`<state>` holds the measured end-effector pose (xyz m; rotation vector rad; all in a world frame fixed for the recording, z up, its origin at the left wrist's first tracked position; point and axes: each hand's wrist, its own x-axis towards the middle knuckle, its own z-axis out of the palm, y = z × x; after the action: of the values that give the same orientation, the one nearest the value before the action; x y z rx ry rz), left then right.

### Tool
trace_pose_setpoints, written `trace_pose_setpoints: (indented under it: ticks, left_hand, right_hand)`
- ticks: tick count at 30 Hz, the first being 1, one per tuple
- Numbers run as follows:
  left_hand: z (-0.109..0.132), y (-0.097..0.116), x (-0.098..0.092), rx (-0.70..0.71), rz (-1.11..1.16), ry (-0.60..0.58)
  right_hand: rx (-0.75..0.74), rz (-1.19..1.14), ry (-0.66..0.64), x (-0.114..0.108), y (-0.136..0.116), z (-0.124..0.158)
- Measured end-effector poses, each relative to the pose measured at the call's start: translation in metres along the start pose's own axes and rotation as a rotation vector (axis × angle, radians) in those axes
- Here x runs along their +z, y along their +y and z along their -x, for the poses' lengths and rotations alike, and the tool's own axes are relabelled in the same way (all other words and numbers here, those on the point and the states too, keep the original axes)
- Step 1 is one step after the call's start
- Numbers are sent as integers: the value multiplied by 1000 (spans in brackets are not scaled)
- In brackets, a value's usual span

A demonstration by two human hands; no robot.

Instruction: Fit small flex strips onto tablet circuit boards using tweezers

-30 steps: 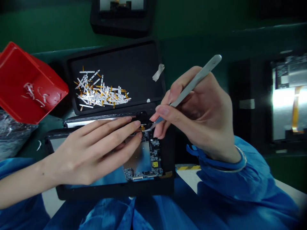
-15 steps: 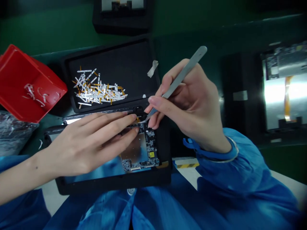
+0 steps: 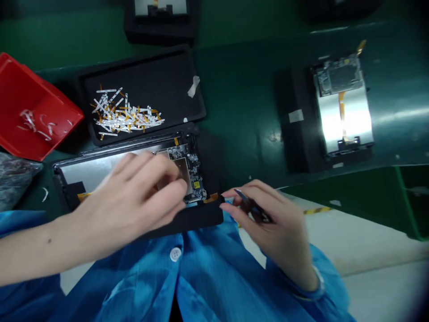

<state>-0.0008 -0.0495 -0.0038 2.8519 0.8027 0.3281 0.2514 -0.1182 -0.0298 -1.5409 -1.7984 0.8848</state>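
Note:
An opened tablet [image 3: 92, 165], with its circuit board [image 3: 193, 170] exposed, lies in a black holder [image 3: 209, 217]. Over the tablet's middle is my left hand [image 3: 144, 192], palm down, with fingers curled and drawn together; their tips are partly hidden and I cannot make out anything in them. My right hand [image 3: 268, 219] is at the holder's right edge, close to an orange flex cable [image 3: 211, 198] beside the board. Metal tweezers [image 3: 250, 205] are tucked in its palm, while thumb and forefinger are a little apart.
A black tray [image 3: 161, 85] with a pile of small white and orange strips [image 3: 124, 114] lies behind the tablet. The red bin [image 3: 33, 112] and a clear plastic bag [image 3: 16, 179] are at left. Another opened device [image 3: 345, 107] rests on a black block at right.
My right hand has moved from the board's upper edge down to the holder's lower right, its tweezers swung back into the palm. My left fingers have curled. The view has shifted right.

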Motion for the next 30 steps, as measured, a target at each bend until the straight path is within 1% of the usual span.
trace_pose_setpoints:
  ticks: [2,5,9,13,15,17,20,24,25,27,28,30]
  left_hand:
    - [-7,9,7,24,47,-67]
    - [-17,14,14,16,90,-112]
    - [-23,11,17,7,102,-110]
    - [-23,10,21,113,-34,-56]
    - [-23,8,24,153,-68,-37]
    - [-23,6,25,151,-37,-11]
    - [-22,1,22,114,77,6]
    - [-16,-1,13,48,205,-24]
    - [-13,-1,11,34,215,-24]
    - [-6,-1,7,20,220,-24]
    - [-3,-1,6,13,219,-14]
    - [4,-2,5,-48,263,36]
  right_hand:
    - [27,26,118,16,0,13]
    - [50,29,215,34,0,19]
    - [12,23,258,45,-1,20]
    - [20,78,344,48,0,24]
    - [33,76,343,48,1,25]
    - [59,45,304,46,2,23]
    - [95,-13,234,43,0,19]
    - [105,-114,147,41,-7,14]
    - [102,-122,150,42,-9,15]
    - [104,-85,204,42,-12,18]
    - [105,-44,242,42,-13,22]
    - [102,40,293,42,-15,29]
